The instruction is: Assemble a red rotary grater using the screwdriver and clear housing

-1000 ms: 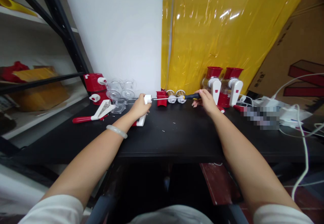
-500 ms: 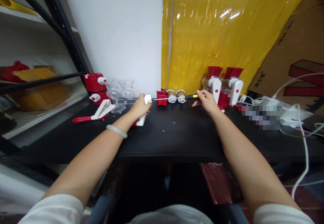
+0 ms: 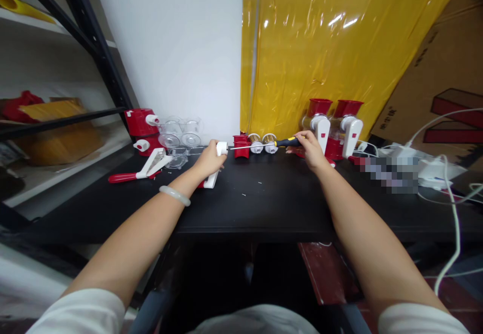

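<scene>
My left hand [image 3: 211, 159] is closed around a white crank handle [image 3: 222, 148] with a red grip, partly hidden by the fingers. My right hand [image 3: 311, 148] grips the black and yellow handle of a screwdriver [image 3: 286, 143]. The screwdriver lies nearly level, its long shaft pointing left, and its tip meets the end of the white part. Behind the shaft stand a red plastic housing [image 3: 241, 146] and two metal grater drums [image 3: 263, 143] with white ends. Small screws [image 3: 243, 194] lie on the black table [image 3: 264, 218] below.
Two assembled red-and-white rotary graters [image 3: 320, 122] stand at the right, near white cables and a power strip [image 3: 405, 154]. At the left are red housings [image 3: 141, 128], clear plastic suction bases [image 3: 177, 138] and another white handle [image 3: 153, 165] with a red grip. A shelf rack [image 3: 101, 67] stands far left.
The screwdriver's handle has turned slightly in my right hand, and its fingers have shifted. My left hand has barely moved, still holding the white handle against the tip.
</scene>
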Available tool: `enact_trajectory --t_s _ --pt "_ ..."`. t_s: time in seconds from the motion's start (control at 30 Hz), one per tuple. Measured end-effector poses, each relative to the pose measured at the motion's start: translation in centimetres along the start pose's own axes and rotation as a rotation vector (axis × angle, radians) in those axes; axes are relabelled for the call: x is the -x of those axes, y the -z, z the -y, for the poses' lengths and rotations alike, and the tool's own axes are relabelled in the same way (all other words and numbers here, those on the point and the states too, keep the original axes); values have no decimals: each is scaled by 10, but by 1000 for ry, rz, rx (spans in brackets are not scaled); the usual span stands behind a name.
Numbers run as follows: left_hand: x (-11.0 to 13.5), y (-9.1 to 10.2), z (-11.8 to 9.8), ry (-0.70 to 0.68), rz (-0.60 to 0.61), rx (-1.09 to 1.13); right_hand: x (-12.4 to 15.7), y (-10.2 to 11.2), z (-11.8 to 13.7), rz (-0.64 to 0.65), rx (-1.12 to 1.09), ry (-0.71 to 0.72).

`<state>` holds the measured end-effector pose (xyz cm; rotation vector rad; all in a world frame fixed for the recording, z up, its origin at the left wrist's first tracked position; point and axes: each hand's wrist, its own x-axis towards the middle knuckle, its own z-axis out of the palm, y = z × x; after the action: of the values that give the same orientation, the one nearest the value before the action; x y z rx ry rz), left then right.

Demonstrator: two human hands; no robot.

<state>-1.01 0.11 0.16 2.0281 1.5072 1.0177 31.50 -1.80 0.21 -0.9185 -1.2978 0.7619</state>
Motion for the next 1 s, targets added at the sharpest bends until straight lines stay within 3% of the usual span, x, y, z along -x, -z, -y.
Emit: enact_trajectory --t_s 0.2,0.47,0.87,1.0 --pt "-1 2 -1 37 -19 18 8 -4 5 57 140 -17" --pt "0 3 -3 32 -23 3 0 -1 -1 81 -17 -82" --pt "-3 4 1 29 -52 -11 9 -2 1 113 225 -37" --pt "-3 4 0 29 -44 1 4 -2 -2 89 111 -88"
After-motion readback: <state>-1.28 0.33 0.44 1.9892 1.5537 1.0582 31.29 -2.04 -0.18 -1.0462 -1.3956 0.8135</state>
